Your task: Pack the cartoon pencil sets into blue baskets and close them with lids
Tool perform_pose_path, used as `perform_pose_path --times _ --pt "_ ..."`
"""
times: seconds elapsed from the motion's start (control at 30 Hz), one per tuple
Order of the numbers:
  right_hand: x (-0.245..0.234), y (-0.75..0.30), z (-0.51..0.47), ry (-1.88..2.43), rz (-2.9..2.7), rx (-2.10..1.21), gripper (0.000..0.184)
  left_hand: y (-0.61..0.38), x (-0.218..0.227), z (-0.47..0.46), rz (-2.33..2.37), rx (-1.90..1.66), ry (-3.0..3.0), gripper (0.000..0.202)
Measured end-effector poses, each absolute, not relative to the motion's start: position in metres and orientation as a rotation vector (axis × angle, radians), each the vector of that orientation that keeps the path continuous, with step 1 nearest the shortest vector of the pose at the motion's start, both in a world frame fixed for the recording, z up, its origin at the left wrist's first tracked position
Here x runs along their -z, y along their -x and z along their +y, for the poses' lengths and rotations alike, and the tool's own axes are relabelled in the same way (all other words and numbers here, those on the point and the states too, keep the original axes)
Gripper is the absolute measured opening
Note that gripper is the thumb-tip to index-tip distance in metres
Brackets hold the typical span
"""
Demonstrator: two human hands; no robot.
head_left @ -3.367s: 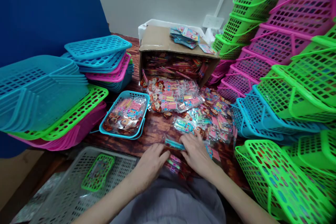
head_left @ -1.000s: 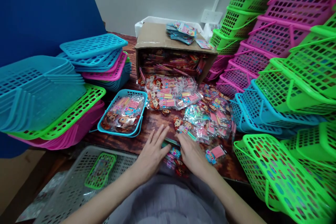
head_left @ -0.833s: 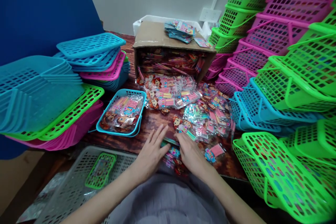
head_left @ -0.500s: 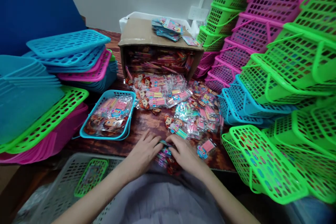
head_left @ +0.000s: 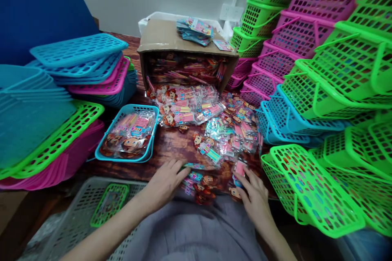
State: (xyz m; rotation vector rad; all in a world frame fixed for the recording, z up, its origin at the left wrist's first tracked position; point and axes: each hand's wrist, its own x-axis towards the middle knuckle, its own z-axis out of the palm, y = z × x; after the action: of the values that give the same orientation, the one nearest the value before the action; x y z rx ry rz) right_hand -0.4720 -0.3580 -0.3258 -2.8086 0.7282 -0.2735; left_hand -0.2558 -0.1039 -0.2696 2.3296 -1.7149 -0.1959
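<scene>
At the near edge of the dark wood-grain table (head_left: 177, 142), my left hand (head_left: 167, 181) has its thumb and fingers closed on the left end of a small bunch of clear printed packets (head_left: 199, 181). My right hand (head_left: 254, 191) pinches a single packet (head_left: 239, 168) with a pink block and a cartoon head, further right. Beyond my hands lie a packet with green sticks (head_left: 211, 153) and a loose heap of pink packets (head_left: 241, 126). A blue basket (head_left: 154, 130) on the left holds several packets.
An open cardboard box (head_left: 159, 34) full of packets lies at the back, with blue cards (head_left: 196, 32) on top. Stacked empty baskets (head_left: 33, 98) crowd the left. Tall stacks of filled baskets (head_left: 306, 89) line the right. A grey crate (head_left: 76, 212) sits below the table's edge.
My right hand has left the bunch and moved right onto the single packet at the table edge. My left hand stays on the bunch, which is now more exposed.
</scene>
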Motion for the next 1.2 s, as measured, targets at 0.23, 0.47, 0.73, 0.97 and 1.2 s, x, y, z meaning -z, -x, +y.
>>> perform_pose_path --times 0.23,0.47,0.73,0.97,1.2 --pt "0.319 0.464 -0.362 2.813 1.082 0.352 0.057 0.257 0.272 -0.104 -1.657 0.243 -2.317 0.080" --pt "0.314 0.460 -0.350 2.713 1.013 0.343 0.012 0.253 0.263 -0.111 -1.682 0.335 -2.284 0.057" --pt "0.322 0.469 -0.367 2.282 1.140 0.274 0.065 0.256 0.258 -0.111 -1.667 0.309 -2.292 0.047" --pt "0.287 0.444 -0.352 1.997 0.939 0.497 0.070 0.255 0.264 -0.110 -1.682 0.295 -2.318 0.053" --pt "0.254 0.370 -0.306 2.449 0.108 0.158 0.047 0.255 0.267 -0.109 -1.786 -0.008 -2.287 0.042"
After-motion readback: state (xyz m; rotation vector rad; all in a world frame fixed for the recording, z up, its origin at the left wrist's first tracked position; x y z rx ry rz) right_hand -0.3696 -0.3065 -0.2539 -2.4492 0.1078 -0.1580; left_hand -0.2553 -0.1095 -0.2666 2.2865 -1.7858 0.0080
